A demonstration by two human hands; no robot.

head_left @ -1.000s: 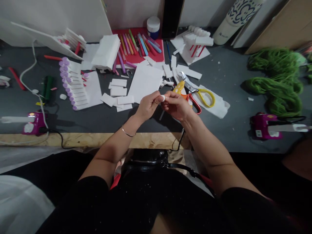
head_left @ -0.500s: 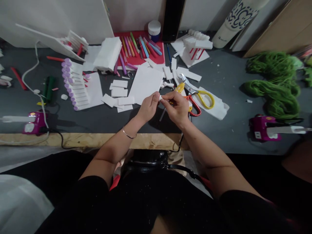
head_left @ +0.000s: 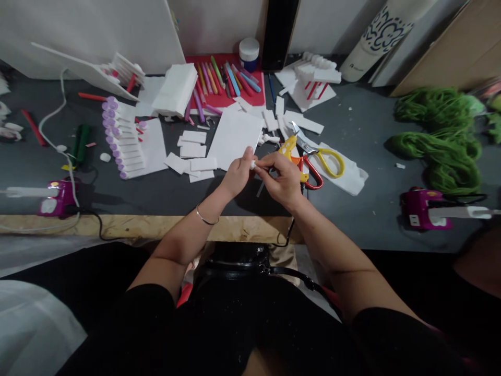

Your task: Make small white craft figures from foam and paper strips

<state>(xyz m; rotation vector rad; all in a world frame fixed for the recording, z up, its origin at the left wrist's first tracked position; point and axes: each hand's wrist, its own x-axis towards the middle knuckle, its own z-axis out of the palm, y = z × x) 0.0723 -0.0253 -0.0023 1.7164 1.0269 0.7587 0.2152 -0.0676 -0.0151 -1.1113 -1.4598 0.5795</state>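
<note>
Both my hands meet over the grey table near its front edge. My left hand (head_left: 237, 175) and my right hand (head_left: 282, 178) pinch one small white piece (head_left: 253, 165) between their fingertips. A thin stick (head_left: 260, 187) shows just below them; I cannot tell which hand holds it. Just behind my left hand lies a white foam sheet (head_left: 235, 136). To the right of my right hand lie red-handled scissors (head_left: 312, 175) and yellow-handled scissors (head_left: 326, 159) on a white sheet.
Cut white strips (head_left: 191, 151) and a row of purple-tipped white sticks (head_left: 121, 141) lie left. Coloured markers (head_left: 223, 78) rest on a red mat by a white jar (head_left: 249, 52). Purple glue guns sit at left (head_left: 55, 197) and right (head_left: 428, 214). Green yarn (head_left: 442, 136) lies right.
Both hands have shifted slightly toward me and to the left while still pinching the small white piece. The view has tipped a little.
</note>
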